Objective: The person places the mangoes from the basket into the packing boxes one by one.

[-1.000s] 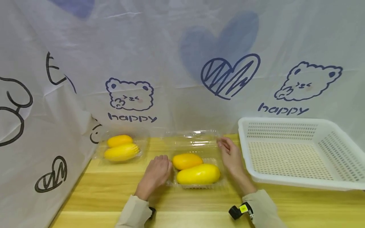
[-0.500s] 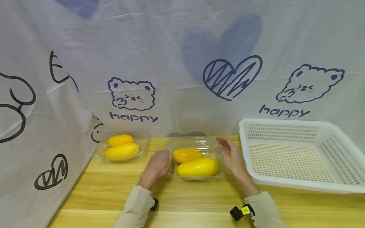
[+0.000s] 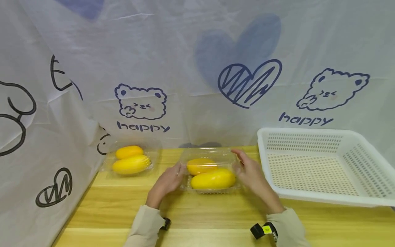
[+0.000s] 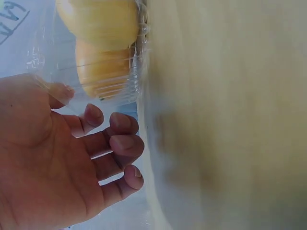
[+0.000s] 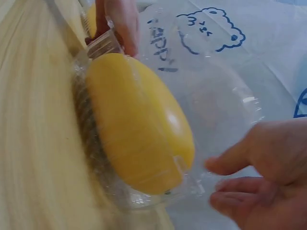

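A clear plastic clamshell box (image 3: 213, 191) holds two oblong yellow fruits, a smaller orange-yellow one (image 3: 200, 166) behind a larger bright yellow one (image 3: 213, 179). Its transparent lid (image 3: 213, 154) stands tilted up at the back and overlaps the rear fruit. My left hand (image 3: 169, 178) is at the box's left side; the left wrist view shows its thumb (image 4: 61, 95) at the plastic edge and its fingers loosely bent with nothing between them. My right hand (image 3: 251, 171) is beside the right edge, index finger stretched toward the lid's corner; the right wrist view shows the fingers apart and relaxed.
A second clear box (image 3: 151, 168) with two yellow fruits (image 3: 131, 164) stands at the back left. On the right is a white perforated plastic basket (image 3: 311, 171). A printed white cloth (image 3: 191, 116) hangs behind the wooden table (image 3: 203, 219).
The lid has come forward from lying back to tilting over the rear fruit. The box has shifted slightly toward the back. My right index finger has straightened; my left hand has turned a little.
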Demonstrator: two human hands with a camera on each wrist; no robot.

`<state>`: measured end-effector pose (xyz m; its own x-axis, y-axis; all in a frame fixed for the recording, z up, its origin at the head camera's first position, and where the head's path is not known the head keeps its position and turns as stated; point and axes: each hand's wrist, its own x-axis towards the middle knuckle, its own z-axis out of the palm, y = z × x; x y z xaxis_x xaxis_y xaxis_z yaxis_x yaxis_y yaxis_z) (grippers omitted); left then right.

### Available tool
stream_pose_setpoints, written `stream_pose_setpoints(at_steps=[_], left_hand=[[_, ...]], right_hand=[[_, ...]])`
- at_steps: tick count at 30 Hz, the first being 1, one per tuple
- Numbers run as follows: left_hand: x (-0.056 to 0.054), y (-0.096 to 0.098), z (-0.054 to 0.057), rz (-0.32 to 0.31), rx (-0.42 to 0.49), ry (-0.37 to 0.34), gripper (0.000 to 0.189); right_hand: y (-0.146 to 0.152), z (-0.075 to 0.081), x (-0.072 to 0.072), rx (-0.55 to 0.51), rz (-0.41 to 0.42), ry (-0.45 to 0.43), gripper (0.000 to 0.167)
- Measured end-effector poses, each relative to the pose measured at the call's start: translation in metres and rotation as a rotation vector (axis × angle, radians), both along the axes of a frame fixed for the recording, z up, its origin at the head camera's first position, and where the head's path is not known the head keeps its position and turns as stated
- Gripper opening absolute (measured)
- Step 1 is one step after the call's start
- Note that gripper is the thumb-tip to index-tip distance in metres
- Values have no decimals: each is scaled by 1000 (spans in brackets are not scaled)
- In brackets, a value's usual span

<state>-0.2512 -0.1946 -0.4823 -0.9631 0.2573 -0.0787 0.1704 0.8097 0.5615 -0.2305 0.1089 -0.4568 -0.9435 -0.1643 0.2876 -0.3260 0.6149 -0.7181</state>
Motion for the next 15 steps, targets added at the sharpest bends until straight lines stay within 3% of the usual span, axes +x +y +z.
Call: stream_pose_setpoints(at_steps=[7,12,15], left_hand=[[9,-1,0,-5,35,13,50],[11,-2,-1,-18,108,35,27],[13,-3,-1,-15,126,60,23]], right_hand=[[-3,10,11,149,149,-84,74],[-5,17,20,215,188,-92,79],[-5,21,25,233,212,-112,82]])
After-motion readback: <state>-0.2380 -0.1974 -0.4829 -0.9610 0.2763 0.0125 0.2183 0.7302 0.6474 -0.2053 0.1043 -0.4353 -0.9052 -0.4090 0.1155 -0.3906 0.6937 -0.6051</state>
